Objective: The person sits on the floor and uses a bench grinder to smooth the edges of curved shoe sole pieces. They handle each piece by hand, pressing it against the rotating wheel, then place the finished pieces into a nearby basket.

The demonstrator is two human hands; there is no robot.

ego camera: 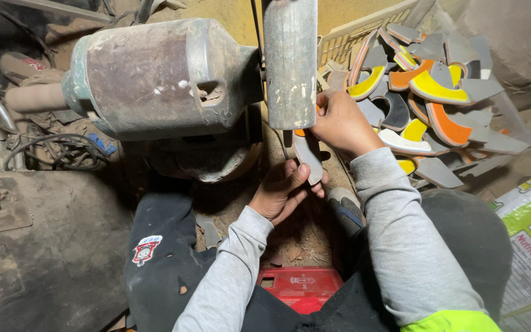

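Hands work close together in the middle of the frame. The left hand point(281, 190) is half open and cups the low end of a curved grey piece point(308, 158) from under. The right hand point(339, 123) is curled shut on the top end, where a bit of orange shows. The piece is pressed up to the grinding wheel point(290, 61), which hangs down from top centre. A big dusty motor point(149, 77) sits in the upper left.

A basket point(351, 37) in the upper right is full of more curved pieces point(431, 98), grey, yellow and orange.

To do this well, I think both hands should hold the piece firm and push it softly on the wheel. Fingers should stay back from the spinning edge. A slow, even slide would likely keep the edge smooth.
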